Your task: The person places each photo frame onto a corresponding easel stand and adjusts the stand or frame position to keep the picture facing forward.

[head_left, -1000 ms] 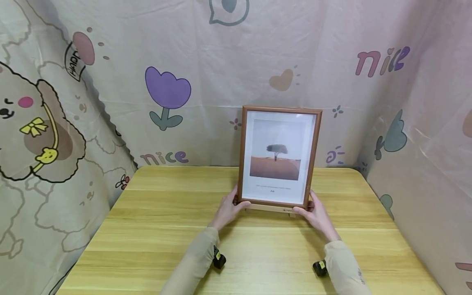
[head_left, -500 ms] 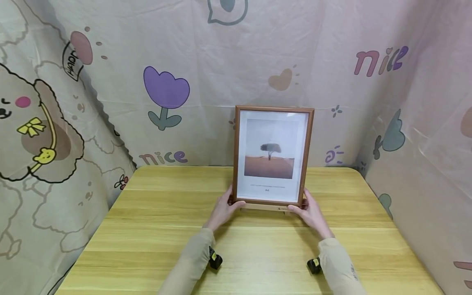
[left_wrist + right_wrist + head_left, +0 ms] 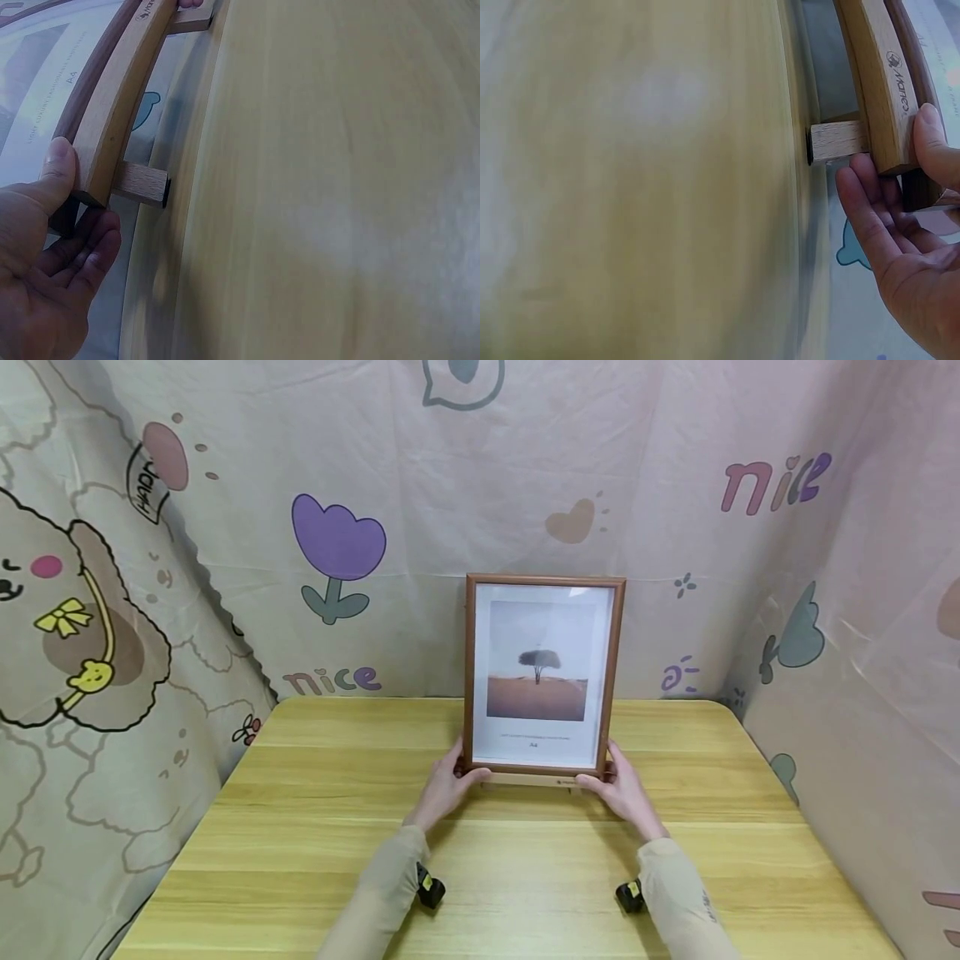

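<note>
A brown-framed picture of a lone tree (image 3: 537, 668) stands upright toward the back of the table, leaning slightly back on a pale wooden stand (image 3: 525, 780). My left hand (image 3: 442, 785) grips the lower left corner, its thumb on the front edge and its fingers curled behind and below. At the lower right corner, my right hand (image 3: 626, 789) holds frame and stand the same way. Both wrist views show the stand's short legs (image 3: 142, 182) jutting out, dark-tipped, beside the fingers. A printed logo (image 3: 895, 71) marks the stand's front bar in the right wrist view.
The wood-grain table (image 3: 525, 860) reaches back to a patterned cloth (image 3: 450, 485) close behind the frame. More printed cloth (image 3: 82, 652) hangs along the left and right sides. Small black cameras (image 3: 431, 888) sit at both wrists.
Both hands have shifted the picture frame and its stand to the left across the table, keeping their grip at the lower corners. The frame now faces a little more squarely forward.
</note>
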The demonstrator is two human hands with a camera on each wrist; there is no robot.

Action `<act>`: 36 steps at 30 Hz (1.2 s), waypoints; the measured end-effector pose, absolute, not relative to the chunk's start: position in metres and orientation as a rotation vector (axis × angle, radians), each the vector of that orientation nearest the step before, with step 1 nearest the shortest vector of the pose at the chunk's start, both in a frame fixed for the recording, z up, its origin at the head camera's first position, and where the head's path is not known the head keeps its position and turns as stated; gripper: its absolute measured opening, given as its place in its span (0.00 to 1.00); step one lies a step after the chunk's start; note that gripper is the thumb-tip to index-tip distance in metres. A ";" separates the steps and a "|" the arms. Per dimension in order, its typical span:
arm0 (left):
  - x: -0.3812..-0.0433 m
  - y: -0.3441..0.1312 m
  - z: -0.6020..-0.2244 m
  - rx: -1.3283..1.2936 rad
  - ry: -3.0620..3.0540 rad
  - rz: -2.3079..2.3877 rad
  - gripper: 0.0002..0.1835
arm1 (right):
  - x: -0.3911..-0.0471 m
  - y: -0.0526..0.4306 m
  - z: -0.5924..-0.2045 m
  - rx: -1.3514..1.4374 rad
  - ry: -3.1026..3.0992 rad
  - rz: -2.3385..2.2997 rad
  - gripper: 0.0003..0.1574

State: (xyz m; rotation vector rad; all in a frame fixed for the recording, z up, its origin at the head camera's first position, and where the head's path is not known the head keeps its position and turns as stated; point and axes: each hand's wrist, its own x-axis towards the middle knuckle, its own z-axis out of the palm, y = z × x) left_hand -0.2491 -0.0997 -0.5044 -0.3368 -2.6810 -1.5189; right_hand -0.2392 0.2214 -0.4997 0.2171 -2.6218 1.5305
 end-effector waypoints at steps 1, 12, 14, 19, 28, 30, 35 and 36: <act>-0.249 -0.100 -0.505 -0.341 -2.677 -1.520 0.51 | -0.240 0.220 -0.500 0.216 -2.616 1.540 0.56; -0.248 -0.109 -0.503 -0.332 -2.666 -1.500 0.51 | -0.243 0.212 -0.498 0.213 -2.639 1.545 0.55; -0.248 -0.111 -0.504 -0.339 -2.658 -1.506 0.51 | -0.243 0.210 -0.497 0.231 -2.639 1.543 0.55; -0.248 -0.114 -0.505 -0.333 -2.655 -1.503 0.51 | -0.244 0.208 -0.498 0.248 -2.638 1.553 0.55; -0.244 -0.119 -0.503 -0.294 -2.662 -1.487 0.51 | -0.246 0.202 -0.497 0.230 -2.630 1.612 0.58; -0.244 -0.120 -0.502 -0.297 -2.657 -1.490 0.51 | -0.246 0.201 -0.498 0.226 -2.635 1.608 0.58; -0.244 -0.123 -0.503 -0.295 -2.657 -1.483 0.51 | -0.247 0.198 -0.498 0.214 -2.646 1.599 0.58; -0.244 -0.124 -0.503 -0.294 -2.657 -1.481 0.51 | -0.247 0.197 -0.497 0.211 -2.647 1.598 0.58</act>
